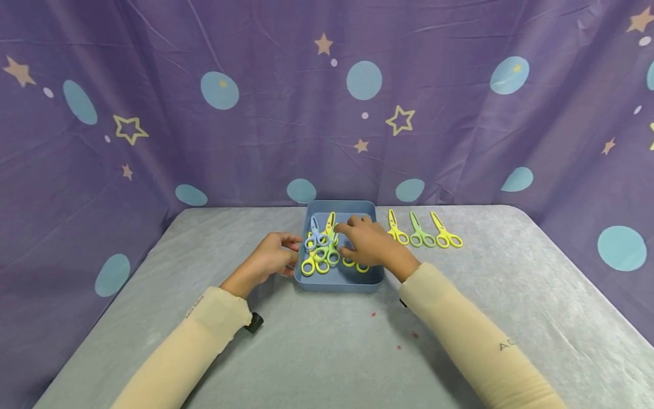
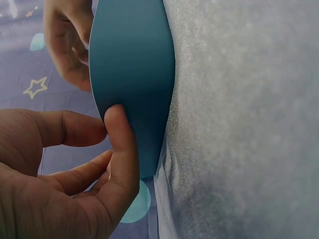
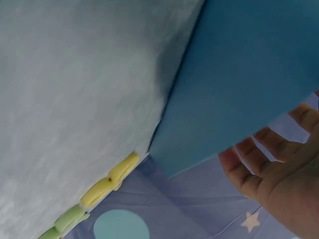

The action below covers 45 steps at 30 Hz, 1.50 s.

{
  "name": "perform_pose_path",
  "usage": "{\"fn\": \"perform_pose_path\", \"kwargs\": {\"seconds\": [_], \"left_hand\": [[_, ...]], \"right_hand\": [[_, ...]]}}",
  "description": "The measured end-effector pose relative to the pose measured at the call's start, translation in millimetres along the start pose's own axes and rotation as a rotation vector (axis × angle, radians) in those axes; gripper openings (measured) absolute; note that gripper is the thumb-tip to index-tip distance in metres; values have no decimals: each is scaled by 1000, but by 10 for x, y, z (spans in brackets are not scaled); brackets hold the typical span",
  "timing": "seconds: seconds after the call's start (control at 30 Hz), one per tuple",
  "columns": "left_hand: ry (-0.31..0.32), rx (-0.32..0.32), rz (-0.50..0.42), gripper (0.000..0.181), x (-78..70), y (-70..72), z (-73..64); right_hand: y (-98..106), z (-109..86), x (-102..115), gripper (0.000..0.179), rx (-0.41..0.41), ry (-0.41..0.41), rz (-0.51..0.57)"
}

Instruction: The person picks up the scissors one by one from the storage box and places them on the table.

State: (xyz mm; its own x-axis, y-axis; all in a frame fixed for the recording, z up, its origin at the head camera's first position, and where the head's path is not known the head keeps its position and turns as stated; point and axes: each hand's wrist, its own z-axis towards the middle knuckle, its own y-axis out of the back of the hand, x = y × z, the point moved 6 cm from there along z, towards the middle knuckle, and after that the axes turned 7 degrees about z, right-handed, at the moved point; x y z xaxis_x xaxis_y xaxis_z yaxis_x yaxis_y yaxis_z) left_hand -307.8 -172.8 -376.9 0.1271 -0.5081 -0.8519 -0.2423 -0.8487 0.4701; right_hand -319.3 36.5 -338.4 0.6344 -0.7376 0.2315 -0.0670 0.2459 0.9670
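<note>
A blue plastic bin [image 1: 339,287] on the table holds several small scissors. On its left side lie blue scissors [image 1: 315,234], green scissors [image 1: 332,257] and yellow scissors [image 1: 308,267], overlapping one another. Yellow handle loops [image 1: 363,268] show under my right hand [image 1: 370,241], which hovers over the bin with thumb and forefinger apart beside the pile. In the right wrist view its fingers [image 3: 249,154] are spread beyond the rim, the thumb hidden. My left hand [image 1: 273,255] is at the bin's left wall, one fingertip [image 2: 118,113] against the outside and another right at the rim.
To the right of the bin, yellow scissors [image 1: 397,233], green scissors [image 1: 421,234] and another yellow pair [image 1: 446,234] stand in a row, blades pointing away. A purple curtain [image 1: 265,113] with stars hangs behind the grey-covered table [image 1: 317,352]. Small red spots mark the cloth.
</note>
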Motion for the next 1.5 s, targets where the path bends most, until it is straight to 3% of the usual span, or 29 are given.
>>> {"fn": "perform_pose_path", "kwargs": {"seconds": [0.27,0.47,0.67,1.3,1.5], "left_hand": [[2,-2,-8,59,-10,3,10],[-5,-1,-9,59,-14,3,-2],[-9,-2,-9,60,-20,2,1],[-25,-7,0,59,-20,-7,8],[-25,-12,5,61,-14,-6,15]], "right_hand": [[-106,81,137,56,35,-9,4],[-201,167,263,56,69,-81,-56],[-273,219,349,51,94,-85,-21],[-415,280,383,29,104,-86,-33],[-433,289,366,33,98,-109,-52]]}}
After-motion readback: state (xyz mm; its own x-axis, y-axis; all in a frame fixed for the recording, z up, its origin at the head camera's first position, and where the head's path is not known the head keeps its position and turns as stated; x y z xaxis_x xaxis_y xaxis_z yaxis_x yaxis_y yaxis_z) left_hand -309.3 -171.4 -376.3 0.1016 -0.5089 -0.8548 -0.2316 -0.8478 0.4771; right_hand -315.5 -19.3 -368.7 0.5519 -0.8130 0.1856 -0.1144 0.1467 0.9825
